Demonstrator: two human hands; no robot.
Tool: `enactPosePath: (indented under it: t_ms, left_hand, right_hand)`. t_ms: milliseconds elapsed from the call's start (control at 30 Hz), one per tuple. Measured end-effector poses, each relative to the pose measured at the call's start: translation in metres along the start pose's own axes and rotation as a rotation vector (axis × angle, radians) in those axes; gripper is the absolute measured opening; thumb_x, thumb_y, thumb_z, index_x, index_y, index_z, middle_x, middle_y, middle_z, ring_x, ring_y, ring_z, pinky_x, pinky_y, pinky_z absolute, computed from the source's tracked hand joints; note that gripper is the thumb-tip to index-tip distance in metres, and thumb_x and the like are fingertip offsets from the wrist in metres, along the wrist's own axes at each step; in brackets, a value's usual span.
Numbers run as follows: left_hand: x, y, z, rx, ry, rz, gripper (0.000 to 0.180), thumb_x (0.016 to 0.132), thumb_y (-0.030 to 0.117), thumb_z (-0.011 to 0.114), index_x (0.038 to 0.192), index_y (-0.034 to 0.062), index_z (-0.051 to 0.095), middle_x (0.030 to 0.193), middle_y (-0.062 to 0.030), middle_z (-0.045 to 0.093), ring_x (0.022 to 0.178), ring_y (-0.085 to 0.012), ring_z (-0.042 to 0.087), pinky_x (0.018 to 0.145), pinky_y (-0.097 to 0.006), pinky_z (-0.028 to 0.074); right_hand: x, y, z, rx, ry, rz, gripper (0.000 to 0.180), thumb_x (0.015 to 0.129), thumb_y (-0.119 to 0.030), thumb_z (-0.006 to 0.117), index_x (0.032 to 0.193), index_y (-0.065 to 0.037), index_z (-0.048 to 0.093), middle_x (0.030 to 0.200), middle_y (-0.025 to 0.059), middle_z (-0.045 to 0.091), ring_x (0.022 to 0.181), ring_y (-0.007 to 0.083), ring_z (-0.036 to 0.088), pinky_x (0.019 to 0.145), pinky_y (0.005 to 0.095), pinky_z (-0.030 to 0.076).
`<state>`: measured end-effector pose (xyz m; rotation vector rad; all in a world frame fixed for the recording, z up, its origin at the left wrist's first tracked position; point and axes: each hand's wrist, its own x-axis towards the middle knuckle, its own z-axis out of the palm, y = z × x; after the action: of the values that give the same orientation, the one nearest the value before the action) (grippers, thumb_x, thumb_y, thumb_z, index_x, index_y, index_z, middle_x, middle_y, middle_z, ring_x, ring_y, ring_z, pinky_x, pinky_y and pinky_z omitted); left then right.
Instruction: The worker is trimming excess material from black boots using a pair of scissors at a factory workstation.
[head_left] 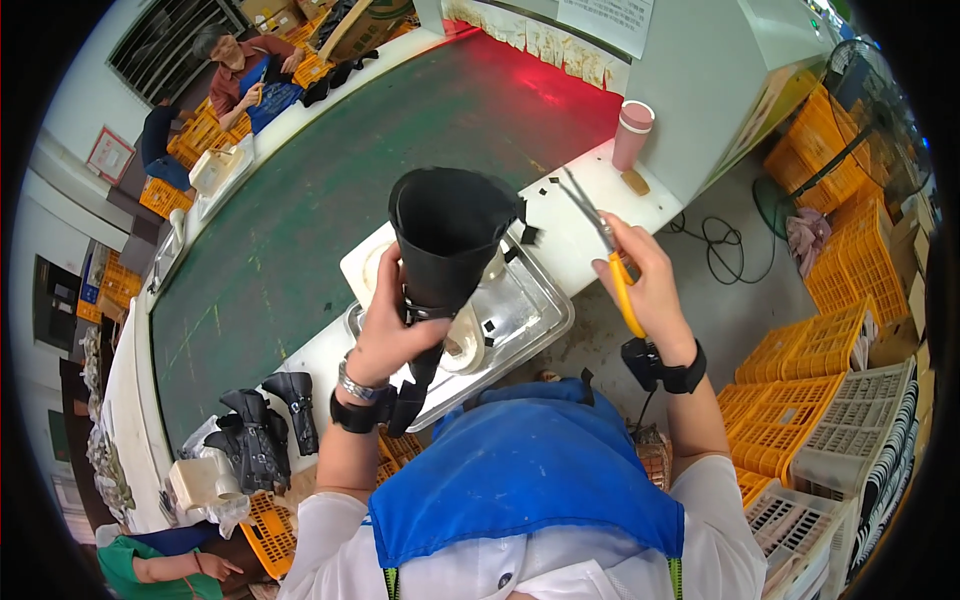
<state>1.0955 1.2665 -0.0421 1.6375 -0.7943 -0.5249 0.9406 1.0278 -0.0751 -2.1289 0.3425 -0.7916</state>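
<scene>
My left hand [388, 330] grips a black boot [445, 235] by its lower part, holding it upright with the open shaft toward me. The boot hangs over a metal tray [535, 320] on the white bench edge. My right hand [645, 280] holds yellow-handled scissors [603, 245], blades pointing up and left, apart from the boot. Small black offcuts [528, 234] lie on the tray and bench. Both wrists wear black bands.
A green conveyor belt [330, 190] runs diagonally past the bench. Several black boots [262, 425] lie at the lower left. A pink cup [632, 130] stands by a white machine housing. Orange and white crates [830, 400] stack at the right. Other people sit at the far upper left and lower left.
</scene>
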Motion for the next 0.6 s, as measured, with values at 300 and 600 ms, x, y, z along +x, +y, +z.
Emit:
enactPosePath:
  t_ms: [300,600]
  left_hand:
    - [0.005,-0.019,-0.017,-0.844,-0.469,-0.204,0.083,0.064,0.028,0.062,0.132,-0.0076,0.031,0.126,-0.0281,0.044,0.115,-0.0339,0.048,0.099,-0.041,0.039]
    - [0.001,-0.049,-0.034,-0.706,-0.491,-0.325,0.085,0.062,0.030,0.070,0.130,-0.0064,0.035,0.122,-0.0243,0.049,0.112,-0.0314,0.051,0.097,-0.039,0.041]
  right_hand:
    - [0.025,-0.029,-0.054,-0.086,-0.346,-0.300,0.048,0.071,0.004,0.062,0.117,-0.009,0.057,0.081,0.0062,0.054,0.077,0.0211,0.053,0.071,0.0302,0.043]
    - [0.055,-0.049,-0.077,-0.177,-0.624,-0.413,0.046,0.068,0.006,0.062,0.112,-0.006,0.058,0.083,0.0099,0.057,0.074,0.0239,0.056,0.067,0.0317,0.045]
